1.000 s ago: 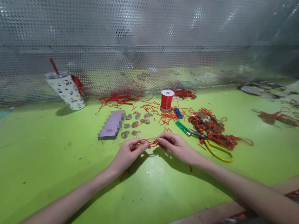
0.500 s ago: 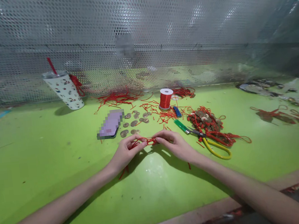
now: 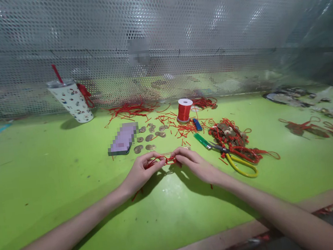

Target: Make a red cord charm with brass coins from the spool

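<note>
Between my two hands a looped red cord (image 3: 170, 161) is held just above the green table (image 3: 175, 214). My left hand (image 3: 145, 167) pinches one side of it between thumb and fingers, and part of the cord runs into the palm. The other side is gripped in the fingertips of my right hand (image 3: 189, 160). Beyond the hands lie several round coins (image 3: 149, 137) with holes. Right of my right hand are scissors (image 3: 241, 167) with yellow handles and a green lighter (image 3: 201, 140).
A pile of coins tied with red cord (image 3: 229, 132) lies behind the scissors. Further back stand a red thread spool (image 3: 184, 110) and a tumbler with a straw (image 3: 71, 100). A blue lighter (image 3: 197, 124), a phone (image 3: 123, 139) and loose red cords (image 3: 132, 109) lie about. A perforated metal panel (image 3: 156, 23) closes the back.
Both hands have lowered very slightly with the cord, and the right fingers have shifted a little on it. Everything else on the table stays in place.
</note>
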`<act>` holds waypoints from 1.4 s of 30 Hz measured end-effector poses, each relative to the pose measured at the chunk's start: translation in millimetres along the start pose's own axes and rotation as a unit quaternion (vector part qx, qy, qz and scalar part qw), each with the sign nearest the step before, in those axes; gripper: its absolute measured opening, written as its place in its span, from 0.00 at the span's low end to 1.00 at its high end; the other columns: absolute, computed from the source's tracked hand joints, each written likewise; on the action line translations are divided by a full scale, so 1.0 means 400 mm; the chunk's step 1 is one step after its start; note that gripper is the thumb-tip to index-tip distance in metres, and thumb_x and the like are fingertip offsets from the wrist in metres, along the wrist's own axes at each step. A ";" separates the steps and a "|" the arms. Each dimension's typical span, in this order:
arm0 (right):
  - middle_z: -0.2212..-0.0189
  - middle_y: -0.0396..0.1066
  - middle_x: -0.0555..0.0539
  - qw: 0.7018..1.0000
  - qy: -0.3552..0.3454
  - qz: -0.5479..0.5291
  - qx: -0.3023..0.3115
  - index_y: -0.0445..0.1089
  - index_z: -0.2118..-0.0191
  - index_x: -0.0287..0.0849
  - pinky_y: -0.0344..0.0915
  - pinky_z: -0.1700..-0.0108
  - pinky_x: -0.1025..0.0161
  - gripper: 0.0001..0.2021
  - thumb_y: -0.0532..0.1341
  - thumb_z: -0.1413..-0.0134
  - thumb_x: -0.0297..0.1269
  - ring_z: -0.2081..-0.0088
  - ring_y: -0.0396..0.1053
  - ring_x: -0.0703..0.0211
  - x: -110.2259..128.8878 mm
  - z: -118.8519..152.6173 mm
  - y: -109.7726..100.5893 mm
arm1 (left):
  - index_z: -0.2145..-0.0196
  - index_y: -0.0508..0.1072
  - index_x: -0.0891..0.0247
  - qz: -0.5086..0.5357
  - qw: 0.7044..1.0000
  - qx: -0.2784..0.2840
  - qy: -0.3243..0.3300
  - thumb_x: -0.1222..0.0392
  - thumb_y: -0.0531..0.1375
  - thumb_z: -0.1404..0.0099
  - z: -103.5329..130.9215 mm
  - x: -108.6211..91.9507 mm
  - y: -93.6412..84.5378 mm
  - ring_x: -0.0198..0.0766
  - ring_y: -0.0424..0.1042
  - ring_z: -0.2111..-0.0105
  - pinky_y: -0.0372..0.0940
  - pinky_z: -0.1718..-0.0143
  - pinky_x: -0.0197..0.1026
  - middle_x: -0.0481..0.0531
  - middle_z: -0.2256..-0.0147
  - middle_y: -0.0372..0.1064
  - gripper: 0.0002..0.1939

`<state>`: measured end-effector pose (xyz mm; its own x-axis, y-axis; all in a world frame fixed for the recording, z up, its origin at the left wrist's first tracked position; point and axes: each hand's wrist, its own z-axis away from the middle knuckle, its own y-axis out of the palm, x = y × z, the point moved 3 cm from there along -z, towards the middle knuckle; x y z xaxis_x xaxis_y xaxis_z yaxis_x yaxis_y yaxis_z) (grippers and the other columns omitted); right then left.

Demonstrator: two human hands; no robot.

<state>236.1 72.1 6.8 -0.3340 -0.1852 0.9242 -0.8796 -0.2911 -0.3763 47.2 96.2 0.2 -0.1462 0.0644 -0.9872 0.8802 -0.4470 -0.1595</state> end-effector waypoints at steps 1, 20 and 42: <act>0.68 0.71 0.48 1.000 -0.002 0.011 -0.005 0.69 0.60 0.44 0.61 0.59 0.58 0.10 0.53 0.33 0.40 0.64 0.66 0.57 0.000 -0.001 0.000 | 0.65 0.75 0.64 -0.002 1.000 0.002 -0.001 0.49 0.65 0.39 0.002 -0.002 0.002 0.30 0.55 0.79 0.46 0.79 0.35 0.44 0.79 0.62 0.14; 0.75 0.67 0.52 0.997 0.004 0.054 -0.048 0.67 0.68 0.42 0.56 0.68 0.63 0.07 0.56 0.39 0.36 0.72 0.62 0.61 -0.018 -0.007 0.013 | 0.66 0.69 0.64 -0.168 0.978 0.067 0.102 0.54 0.55 0.30 0.038 0.008 0.033 0.30 0.51 0.80 0.46 0.78 0.34 0.41 0.80 0.55 0.11; 0.74 0.64 0.53 1.000 -0.002 -0.010 0.016 0.66 0.63 0.42 0.54 0.70 0.64 0.07 0.59 0.39 0.41 0.73 0.59 0.62 -0.002 0.008 0.031 | 0.67 0.79 0.67 -0.066 0.998 0.021 0.006 0.52 0.66 0.41 0.007 0.009 0.016 0.34 0.67 0.75 0.59 0.74 0.37 0.53 0.71 0.75 0.14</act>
<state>226.6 65.6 1.0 -0.3148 -0.1827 0.9314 -0.8748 -0.3249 -0.3594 51.1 91.2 -4.5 -0.2543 0.1361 -0.9575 0.8342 -0.4701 -0.2883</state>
